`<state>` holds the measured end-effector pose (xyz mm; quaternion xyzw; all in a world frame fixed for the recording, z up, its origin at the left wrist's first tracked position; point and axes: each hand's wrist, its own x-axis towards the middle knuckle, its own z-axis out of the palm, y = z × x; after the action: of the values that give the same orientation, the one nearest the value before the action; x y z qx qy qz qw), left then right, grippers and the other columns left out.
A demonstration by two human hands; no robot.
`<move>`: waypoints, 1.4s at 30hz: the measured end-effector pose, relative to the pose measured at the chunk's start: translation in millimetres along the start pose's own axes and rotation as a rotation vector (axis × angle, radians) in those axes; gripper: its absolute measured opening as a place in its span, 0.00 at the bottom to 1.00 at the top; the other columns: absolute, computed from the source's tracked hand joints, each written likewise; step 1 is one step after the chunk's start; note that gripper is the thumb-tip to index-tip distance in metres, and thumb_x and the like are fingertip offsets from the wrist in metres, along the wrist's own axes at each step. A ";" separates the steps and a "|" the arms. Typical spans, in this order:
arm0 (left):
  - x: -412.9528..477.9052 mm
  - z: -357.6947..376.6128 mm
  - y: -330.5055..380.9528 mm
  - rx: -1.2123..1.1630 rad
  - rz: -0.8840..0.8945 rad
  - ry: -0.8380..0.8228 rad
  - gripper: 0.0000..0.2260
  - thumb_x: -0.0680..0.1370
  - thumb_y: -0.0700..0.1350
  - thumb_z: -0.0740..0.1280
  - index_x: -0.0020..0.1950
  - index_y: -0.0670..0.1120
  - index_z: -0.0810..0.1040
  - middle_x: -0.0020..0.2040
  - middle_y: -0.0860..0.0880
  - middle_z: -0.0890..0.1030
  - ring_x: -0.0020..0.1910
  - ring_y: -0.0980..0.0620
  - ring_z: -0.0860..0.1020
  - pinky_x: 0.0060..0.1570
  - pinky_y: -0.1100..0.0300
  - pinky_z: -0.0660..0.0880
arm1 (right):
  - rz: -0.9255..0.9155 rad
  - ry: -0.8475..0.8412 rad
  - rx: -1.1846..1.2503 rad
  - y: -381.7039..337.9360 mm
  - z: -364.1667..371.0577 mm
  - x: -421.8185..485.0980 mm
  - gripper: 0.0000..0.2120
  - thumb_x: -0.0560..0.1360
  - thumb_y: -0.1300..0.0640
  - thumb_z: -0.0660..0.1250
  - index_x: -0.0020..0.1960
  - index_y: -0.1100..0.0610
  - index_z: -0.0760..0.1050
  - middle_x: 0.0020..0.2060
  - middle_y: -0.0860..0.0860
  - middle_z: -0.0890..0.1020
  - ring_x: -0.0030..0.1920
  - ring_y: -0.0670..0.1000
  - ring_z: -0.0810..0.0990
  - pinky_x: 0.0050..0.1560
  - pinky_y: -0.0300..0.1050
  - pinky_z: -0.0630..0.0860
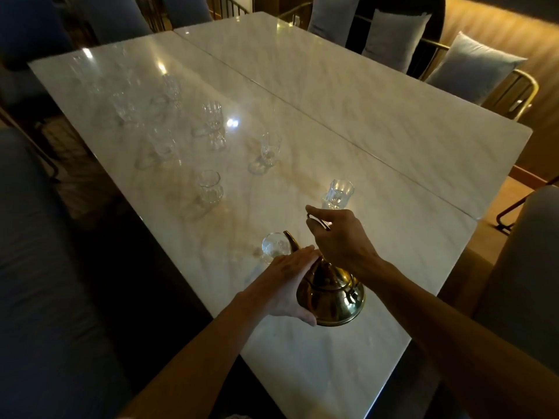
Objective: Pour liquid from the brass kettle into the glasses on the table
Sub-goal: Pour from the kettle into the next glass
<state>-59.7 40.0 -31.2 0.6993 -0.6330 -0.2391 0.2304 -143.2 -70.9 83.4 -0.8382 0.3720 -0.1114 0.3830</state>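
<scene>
Visibly tilted brass kettle; spout over nearest glass.

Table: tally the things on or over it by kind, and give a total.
Glasses: 8 (the far ones are blurred, so this is a best reading)
Brass kettle: 1
Total: 9

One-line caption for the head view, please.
Right hand grips the brass kettle by its handle, left hand steadies its side, spout tipped toward the nearest glass on the table.
</scene>
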 end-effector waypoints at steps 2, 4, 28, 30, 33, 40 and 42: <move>3.1 -3.8 -1.3 0.056 0.005 -0.006 0.58 0.58 0.66 0.80 0.79 0.53 0.52 0.76 0.54 0.63 0.74 0.52 0.65 0.72 0.47 0.65 | -0.006 0.034 0.041 -0.4 -4.9 -1.6 0.17 0.79 0.53 0.64 0.67 0.49 0.75 0.63 0.52 0.79 0.40 0.44 0.80 0.42 0.37 0.77; 6.7 -9.3 -3.4 0.084 0.008 -0.010 0.60 0.57 0.68 0.79 0.80 0.53 0.50 0.78 0.53 0.60 0.76 0.51 0.62 0.72 0.45 0.65 | -0.020 0.056 0.083 -3.3 -9.6 -1.2 0.17 0.79 0.54 0.64 0.67 0.49 0.75 0.62 0.52 0.80 0.36 0.40 0.78 0.38 0.32 0.75; 162.5 -175.1 -132.6 0.082 0.259 -0.128 0.61 0.59 0.66 0.80 0.80 0.55 0.46 0.80 0.54 0.54 0.77 0.50 0.60 0.72 0.44 0.65 | 0.032 0.225 0.063 -98.0 -17.4 194.0 0.18 0.80 0.56 0.62 0.69 0.52 0.72 0.66 0.50 0.76 0.56 0.47 0.80 0.53 0.37 0.75; 176.7 -179.5 -148.3 0.067 0.251 -0.146 0.60 0.58 0.66 0.80 0.80 0.56 0.47 0.79 0.54 0.57 0.76 0.50 0.62 0.70 0.43 0.67 | 0.067 0.233 0.062 -98.5 -12.1 214.8 0.18 0.80 0.55 0.62 0.69 0.51 0.73 0.65 0.51 0.77 0.49 0.45 0.82 0.47 0.34 0.74; 196.3 -186.2 -169.5 0.049 0.240 -0.179 0.59 0.59 0.66 0.80 0.79 0.57 0.47 0.78 0.54 0.58 0.75 0.49 0.63 0.71 0.43 0.67 | 0.117 0.235 0.062 -97.5 -4.0 245.3 0.17 0.80 0.54 0.62 0.69 0.49 0.73 0.66 0.49 0.76 0.57 0.46 0.80 0.48 0.33 0.73; 233.3 -195.8 -209.6 0.038 0.217 -0.259 0.58 0.61 0.65 0.79 0.80 0.55 0.47 0.78 0.52 0.58 0.74 0.48 0.64 0.71 0.52 0.64 | 0.196 0.206 0.040 -91.1 13.2 307.6 0.18 0.80 0.54 0.62 0.69 0.49 0.72 0.66 0.49 0.76 0.49 0.43 0.82 0.49 0.35 0.75; 243.1 -196.0 -219.9 0.028 0.191 -0.280 0.58 0.62 0.65 0.79 0.80 0.54 0.47 0.78 0.52 0.58 0.75 0.48 0.63 0.71 0.52 0.64 | 0.209 0.184 0.024 -89.1 16.8 323.8 0.18 0.80 0.53 0.62 0.69 0.49 0.72 0.67 0.49 0.75 0.39 0.39 0.81 0.39 0.30 0.74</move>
<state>254.0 -177.8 -26.2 0.5989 -0.7259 -0.3021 0.1518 138.8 -252.8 104.7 -0.7765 0.4895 -0.1518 0.3667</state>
